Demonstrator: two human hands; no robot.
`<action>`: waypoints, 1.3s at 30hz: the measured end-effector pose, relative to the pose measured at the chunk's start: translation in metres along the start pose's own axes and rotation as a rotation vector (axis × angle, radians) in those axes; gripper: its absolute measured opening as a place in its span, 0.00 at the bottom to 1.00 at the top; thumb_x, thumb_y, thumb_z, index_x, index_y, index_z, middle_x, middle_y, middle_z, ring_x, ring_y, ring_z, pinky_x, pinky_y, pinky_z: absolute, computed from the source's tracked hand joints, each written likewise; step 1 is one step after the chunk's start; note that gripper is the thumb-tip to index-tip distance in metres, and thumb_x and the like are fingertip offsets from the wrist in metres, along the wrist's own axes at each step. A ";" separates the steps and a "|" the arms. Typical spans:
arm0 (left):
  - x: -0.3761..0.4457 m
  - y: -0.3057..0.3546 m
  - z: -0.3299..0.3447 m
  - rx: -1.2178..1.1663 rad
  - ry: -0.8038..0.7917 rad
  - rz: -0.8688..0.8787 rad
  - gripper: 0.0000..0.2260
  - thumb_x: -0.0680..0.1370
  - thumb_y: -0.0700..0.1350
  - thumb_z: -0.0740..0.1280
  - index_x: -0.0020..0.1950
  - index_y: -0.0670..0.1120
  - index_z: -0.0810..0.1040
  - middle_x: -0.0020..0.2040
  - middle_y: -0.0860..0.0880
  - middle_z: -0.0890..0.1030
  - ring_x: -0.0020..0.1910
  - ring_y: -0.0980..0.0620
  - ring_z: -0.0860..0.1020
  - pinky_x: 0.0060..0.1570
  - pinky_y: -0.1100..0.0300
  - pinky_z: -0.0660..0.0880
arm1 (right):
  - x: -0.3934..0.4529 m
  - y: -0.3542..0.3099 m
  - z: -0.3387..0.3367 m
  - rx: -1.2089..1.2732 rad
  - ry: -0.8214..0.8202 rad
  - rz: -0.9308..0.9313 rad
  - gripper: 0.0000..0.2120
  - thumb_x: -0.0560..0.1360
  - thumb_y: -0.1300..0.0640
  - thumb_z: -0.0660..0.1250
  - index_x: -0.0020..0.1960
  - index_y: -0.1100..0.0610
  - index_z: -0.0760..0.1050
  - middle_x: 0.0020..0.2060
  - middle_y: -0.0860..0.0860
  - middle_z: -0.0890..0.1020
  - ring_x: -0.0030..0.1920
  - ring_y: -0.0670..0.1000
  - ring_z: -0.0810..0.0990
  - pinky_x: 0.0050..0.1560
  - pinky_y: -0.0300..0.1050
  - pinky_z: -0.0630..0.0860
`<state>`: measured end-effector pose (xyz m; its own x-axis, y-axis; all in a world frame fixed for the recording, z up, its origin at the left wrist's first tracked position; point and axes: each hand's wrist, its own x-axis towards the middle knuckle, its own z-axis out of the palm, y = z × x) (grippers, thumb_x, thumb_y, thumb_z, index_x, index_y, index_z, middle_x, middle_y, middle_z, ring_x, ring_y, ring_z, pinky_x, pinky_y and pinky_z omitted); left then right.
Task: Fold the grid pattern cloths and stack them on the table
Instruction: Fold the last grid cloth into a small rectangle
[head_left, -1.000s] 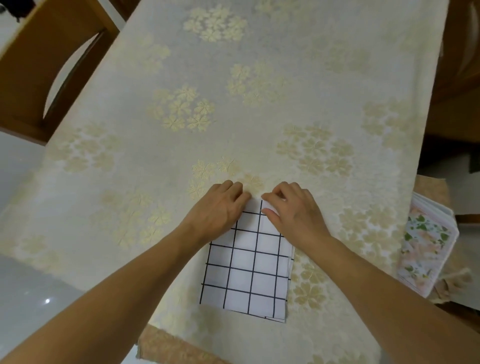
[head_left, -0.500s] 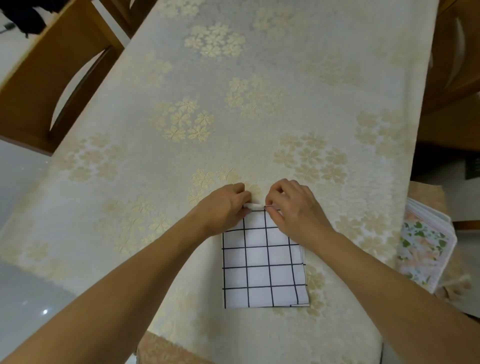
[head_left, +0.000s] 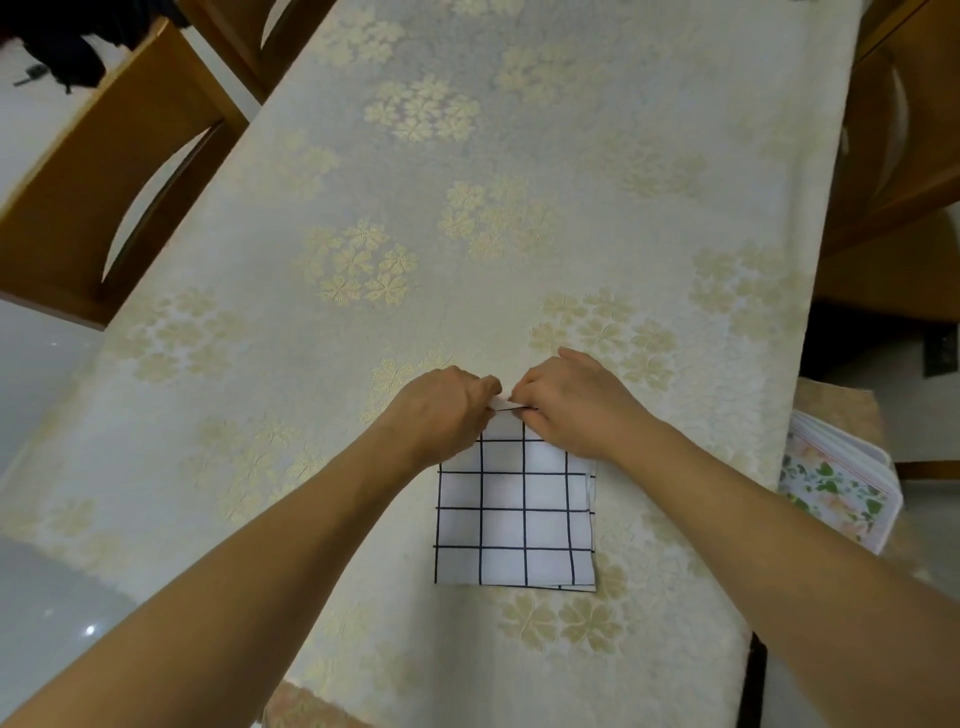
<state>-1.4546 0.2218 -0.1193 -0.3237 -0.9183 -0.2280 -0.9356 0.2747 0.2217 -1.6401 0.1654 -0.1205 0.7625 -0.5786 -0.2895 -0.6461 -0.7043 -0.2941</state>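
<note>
The grid cloth (head_left: 514, 514) is laid flat on the desk (head_left: 467, 234), near the desk's front edge and nearer its right edge than its left. It is already folded to a small rectangle; offset layer edges are visible along its right side and bottom right corner.

The far edge of the cloth is pinched by both hands. The grip of the left hand (head_left: 441, 410) is narrow, with fingers curled onto the far left part of that edge. The grip of the right hand (head_left: 571, 405) is likewise narrow, closed on the far right part. The two hands are almost touching.

The step in hand is judged to be a further fold. The pinched edge is probably to be drawn toward the front edge and aligned with the near edge of the cloth. The offset layers should be squared before pressing.

A pile of floral cloths (head_left: 836, 488) lies beyond the desk's right edge.
</note>
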 end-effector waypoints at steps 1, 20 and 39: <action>0.000 0.001 -0.002 -0.007 -0.024 -0.030 0.09 0.83 0.47 0.62 0.56 0.43 0.77 0.41 0.46 0.81 0.34 0.47 0.76 0.34 0.54 0.74 | -0.002 -0.002 -0.001 -0.011 0.017 -0.004 0.15 0.83 0.50 0.57 0.62 0.49 0.80 0.54 0.47 0.82 0.57 0.53 0.76 0.69 0.52 0.65; -0.095 0.076 0.021 0.029 -0.049 -0.136 0.29 0.82 0.37 0.57 0.80 0.39 0.46 0.80 0.40 0.52 0.79 0.43 0.54 0.77 0.53 0.49 | -0.091 -0.044 0.045 -0.035 0.245 -0.015 0.29 0.66 0.61 0.79 0.66 0.53 0.78 0.61 0.52 0.82 0.63 0.57 0.80 0.53 0.54 0.82; -0.123 0.087 0.115 -0.026 0.113 -0.110 0.24 0.83 0.43 0.45 0.79 0.37 0.55 0.80 0.39 0.55 0.79 0.42 0.53 0.76 0.45 0.59 | -0.127 -0.039 0.128 -0.036 0.252 -0.026 0.28 0.77 0.57 0.67 0.76 0.57 0.67 0.76 0.56 0.66 0.78 0.57 0.61 0.75 0.57 0.64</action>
<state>-1.5121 0.3911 -0.1813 -0.1997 -0.9691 -0.1447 -0.9601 0.1641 0.2263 -1.7163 0.3192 -0.1884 0.7659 -0.6414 -0.0451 -0.6282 -0.7316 -0.2648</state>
